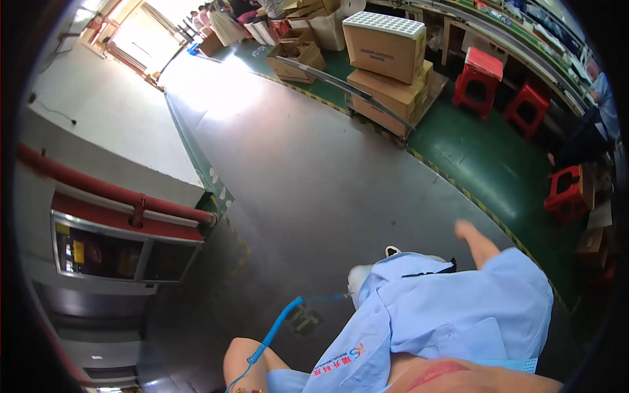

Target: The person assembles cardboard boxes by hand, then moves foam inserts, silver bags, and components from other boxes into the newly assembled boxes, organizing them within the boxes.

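My right hand swings out ahead of my right side over the grey floor, near the striped floor line. It touches nothing that I can see, and motion blurs its fingers too much to tell whether it is closed. My left arm is bent at the lower edge, and its hand is out of the picture. From that arm a blue coiled cord swings loose over the floor. I wear a light blue work shirt, with a white shoe showing beyond it.
Along the right, a yellow-black line borders a green floor with red stools, a seated person and a long workbench. Stacked cartons rest on a flat trolley. A red pipe and a glass-fronted cabinet line the left wall.
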The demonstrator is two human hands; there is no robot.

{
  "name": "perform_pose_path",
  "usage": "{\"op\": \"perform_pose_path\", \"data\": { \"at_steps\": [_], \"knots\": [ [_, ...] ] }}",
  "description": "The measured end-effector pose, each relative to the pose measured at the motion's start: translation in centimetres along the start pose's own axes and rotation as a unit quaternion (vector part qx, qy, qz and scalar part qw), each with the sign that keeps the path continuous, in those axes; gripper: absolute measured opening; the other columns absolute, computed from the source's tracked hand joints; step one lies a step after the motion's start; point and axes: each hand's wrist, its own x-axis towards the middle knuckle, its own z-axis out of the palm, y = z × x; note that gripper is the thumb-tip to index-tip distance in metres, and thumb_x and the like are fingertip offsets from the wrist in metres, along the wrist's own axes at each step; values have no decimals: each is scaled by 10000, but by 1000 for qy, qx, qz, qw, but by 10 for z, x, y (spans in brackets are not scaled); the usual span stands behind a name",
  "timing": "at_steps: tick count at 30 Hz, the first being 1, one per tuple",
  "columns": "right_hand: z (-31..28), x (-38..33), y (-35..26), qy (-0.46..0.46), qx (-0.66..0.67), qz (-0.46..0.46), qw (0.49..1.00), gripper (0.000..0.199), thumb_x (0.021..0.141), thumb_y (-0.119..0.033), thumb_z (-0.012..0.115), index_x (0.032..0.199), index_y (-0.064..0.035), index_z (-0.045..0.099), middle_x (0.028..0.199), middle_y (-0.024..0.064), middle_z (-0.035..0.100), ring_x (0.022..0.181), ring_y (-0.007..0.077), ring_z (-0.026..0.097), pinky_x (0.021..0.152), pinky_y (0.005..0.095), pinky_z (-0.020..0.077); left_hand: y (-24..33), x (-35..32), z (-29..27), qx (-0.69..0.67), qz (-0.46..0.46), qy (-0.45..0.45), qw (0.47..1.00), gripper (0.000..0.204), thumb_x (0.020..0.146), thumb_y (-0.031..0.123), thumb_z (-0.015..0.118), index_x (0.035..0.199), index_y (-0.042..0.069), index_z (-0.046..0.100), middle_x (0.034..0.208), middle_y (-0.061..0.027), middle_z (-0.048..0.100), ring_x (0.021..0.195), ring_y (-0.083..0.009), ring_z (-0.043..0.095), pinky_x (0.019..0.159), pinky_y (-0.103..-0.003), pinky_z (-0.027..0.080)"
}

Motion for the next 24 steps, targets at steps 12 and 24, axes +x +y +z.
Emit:
{"op": "perform_pose_path", "data": {
  "at_steps": [12, 24],
  "knots": [
    [-448, 103, -552, 223, 153, -488, 830, 195, 779, -77, 525, 961, -114, 586, 932, 100, 614, 876, 282, 580, 728, 370, 457, -83, -477, 194, -101, -596, -342, 719, 169, 660, 52, 682, 799, 40, 587, 704, -59, 572, 646, -220, 564, 588, -352, 445],
    [-618, 212, -558, 391, 590, -182, 683, 117, 824, -15, 521, 896, 0, 612, 676, 17, 550, 608, 77, 526, 583, 200, 419, -45, -932, 321, -493, -541, -651, 202, 278, 779, 242, 564, 997, 74, 600, 929, -184, 620, 891, -360, 583, 761, -414, 465]
  ]
}}
